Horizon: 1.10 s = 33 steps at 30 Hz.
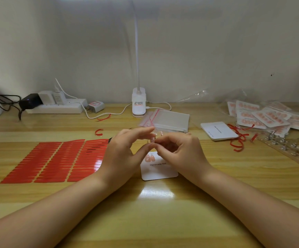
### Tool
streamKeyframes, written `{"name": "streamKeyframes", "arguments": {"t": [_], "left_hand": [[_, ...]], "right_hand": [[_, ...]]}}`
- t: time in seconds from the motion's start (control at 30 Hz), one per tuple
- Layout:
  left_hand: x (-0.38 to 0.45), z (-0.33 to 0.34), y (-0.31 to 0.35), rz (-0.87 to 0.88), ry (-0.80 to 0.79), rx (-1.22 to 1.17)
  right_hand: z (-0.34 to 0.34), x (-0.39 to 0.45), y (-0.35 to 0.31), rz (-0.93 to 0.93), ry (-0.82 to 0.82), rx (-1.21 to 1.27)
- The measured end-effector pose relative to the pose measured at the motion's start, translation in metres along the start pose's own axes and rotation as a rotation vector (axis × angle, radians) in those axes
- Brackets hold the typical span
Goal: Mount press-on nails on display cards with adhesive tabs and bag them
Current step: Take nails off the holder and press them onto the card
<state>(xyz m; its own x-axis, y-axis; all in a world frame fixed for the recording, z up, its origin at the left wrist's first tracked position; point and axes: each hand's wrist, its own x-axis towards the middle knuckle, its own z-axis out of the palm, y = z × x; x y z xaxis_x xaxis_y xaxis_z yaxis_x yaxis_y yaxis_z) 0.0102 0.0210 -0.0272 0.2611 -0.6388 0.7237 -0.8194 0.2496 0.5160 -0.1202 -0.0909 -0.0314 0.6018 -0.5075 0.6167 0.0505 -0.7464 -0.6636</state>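
Note:
A white display card (pixel 158 171) printed "Handmade Nail" lies on the wooden table, with two pink press-on nails (pixel 149 158) stuck at its upper left. Just above the card my left hand (pixel 122 154) and my right hand (pixel 178 149) meet. Between their fingertips is a small pale press-on nail (pixel 152 139); which hand bears it I cannot say for sure. A red sheet of adhesive tabs (pixel 55 161) lies flat to the left of my left hand.
A stack of clear zip bags (pixel 168 119) lies behind my hands, beside a clip lamp base (pixel 139 102). A pile of blank cards (pixel 218 130) and bagged finished cards (pixel 270 117) sit at right, with red backing strips (pixel 239 138) and a wooden nail holder (pixel 293 151). A power strip (pixel 55 105) is at back left.

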Motion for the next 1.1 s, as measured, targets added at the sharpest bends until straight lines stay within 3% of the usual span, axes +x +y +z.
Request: {"name": "streamKeyframes", "arguments": {"t": [0.33,0.5,0.77,1.1], "left_hand": [[0.001,0.001,-0.001,-0.106,-0.018,-0.032],[0.003,-0.002,-0.006,-0.222,0.052,-0.114],[0.003,0.001,-0.011,-0.263,0.021,-0.114],[0.004,0.002,-0.011,-0.304,-0.034,-0.109]], "right_hand": [[-0.001,0.001,0.002,0.004,-0.041,-0.005],[-0.001,0.001,0.003,0.011,-0.044,-0.01],[-0.009,0.009,0.009,0.229,0.098,0.052],[-0.017,0.017,0.028,0.387,-0.003,-0.292]]}}
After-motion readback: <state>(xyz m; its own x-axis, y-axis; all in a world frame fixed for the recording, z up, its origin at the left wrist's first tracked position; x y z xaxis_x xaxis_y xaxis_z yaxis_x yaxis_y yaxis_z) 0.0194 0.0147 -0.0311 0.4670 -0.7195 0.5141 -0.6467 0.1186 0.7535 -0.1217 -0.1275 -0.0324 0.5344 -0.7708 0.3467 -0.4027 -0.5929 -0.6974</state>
